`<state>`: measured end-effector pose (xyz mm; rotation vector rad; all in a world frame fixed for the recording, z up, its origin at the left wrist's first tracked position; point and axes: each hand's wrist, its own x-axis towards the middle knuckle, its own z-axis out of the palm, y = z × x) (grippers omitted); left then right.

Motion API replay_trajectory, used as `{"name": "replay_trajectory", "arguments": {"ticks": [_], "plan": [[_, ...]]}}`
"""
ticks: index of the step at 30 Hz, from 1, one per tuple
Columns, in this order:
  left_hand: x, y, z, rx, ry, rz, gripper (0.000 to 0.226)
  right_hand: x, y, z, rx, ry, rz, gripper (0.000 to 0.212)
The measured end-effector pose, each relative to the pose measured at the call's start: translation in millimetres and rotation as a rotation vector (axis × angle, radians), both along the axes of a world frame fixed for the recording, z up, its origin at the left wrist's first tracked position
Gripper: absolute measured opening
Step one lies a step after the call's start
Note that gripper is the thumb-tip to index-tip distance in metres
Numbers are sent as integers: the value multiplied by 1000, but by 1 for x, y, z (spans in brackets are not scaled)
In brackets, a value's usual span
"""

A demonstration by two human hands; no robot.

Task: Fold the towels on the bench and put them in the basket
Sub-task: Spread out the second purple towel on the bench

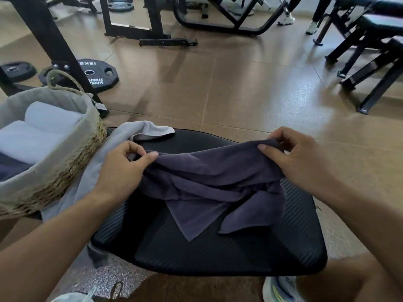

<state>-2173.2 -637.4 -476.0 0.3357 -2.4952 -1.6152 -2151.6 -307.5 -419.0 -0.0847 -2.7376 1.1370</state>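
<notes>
A dark purple-grey towel (209, 184) hangs crumpled over the black ribbed bench pad (218, 256). My left hand (124, 168) pinches its upper left edge. My right hand (298, 158) pinches its upper right edge, so the top edge stretches between them and the rest sags onto the pad. A light grey towel (104, 153) lies draped over the bench's left side, partly under my left arm. The woven basket (72, 162) with a grey liner stands at the left and holds rolled white towels (43, 129) and a dark one.
Weight plates (96, 75) and a black rack leg (54, 46) stand on the floor behind the basket. More black benches (370, 62) are at the right. A person's legs and shoes (287, 18) show at the far back. My shoes are at the bottom edge.
</notes>
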Motion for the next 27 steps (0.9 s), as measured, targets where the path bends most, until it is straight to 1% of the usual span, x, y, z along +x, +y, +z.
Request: {"name": "replay_trajectory", "arguments": {"ticks": [2, 5, 6, 8, 10, 11, 13, 14, 16, 17, 19, 20, 21, 22, 23, 26, 27], "plan": [[1, 0, 1, -44, 75, 44, 28, -4, 3, 0, 9, 53, -88, 11], [0, 1, 10, -21, 203, 112, 31, -10, 5, 5, -43, 130, -207, 16], [-2, 2, 13, -22, 239, 130, 30, -12, 4, 6, -51, 153, -223, 20], [-1, 7, 19, -25, 264, 152, 25, -12, 0, 5, 30, 195, -202, 31], [4, 17, 21, 15, 237, 128, 21, -12, -10, 0, 156, 146, -153, 45], [9, 23, 20, 27, 219, 98, 21, -12, -15, -4, 183, 98, -134, 50], [19, 37, 15, 24, 193, 1, 22, -7, -28, -12, 168, 7, -72, 57], [26, 45, 13, 36, 175, -57, 23, -2, -36, -17, 128, -27, -24, 59], [42, 62, 12, 98, 118, -177, 23, 10, -54, -23, -18, -89, 82, 58], [49, 70, 11, 134, 85, -227, 23, 17, -62, -25, -128, -133, 129, 53], [59, 79, 10, 185, 32, -274, 22, 28, -73, -26, -384, -224, 218, 36], [61, 80, 9, 216, 9, -273, 21, 33, -77, -27, -477, -258, 270, 26], [62, 80, 9, 258, -14, -265, 20, 36, -79, -28, -519, -274, 321, 16], [61, 79, 9, 308, -39, -251, 21, 38, -78, -28, -520, -274, 367, 8], [60, 77, 8, 365, -68, -237, 25, 38, -77, -28, -499, -262, 404, 6], [56, 74, 7, 562, -144, -222, 48, 34, -72, -28, -358, -199, 445, 20], [54, 72, 7, 619, -153, -225, 51, 33, -71, -28, -306, -188, 456, 25]]}}
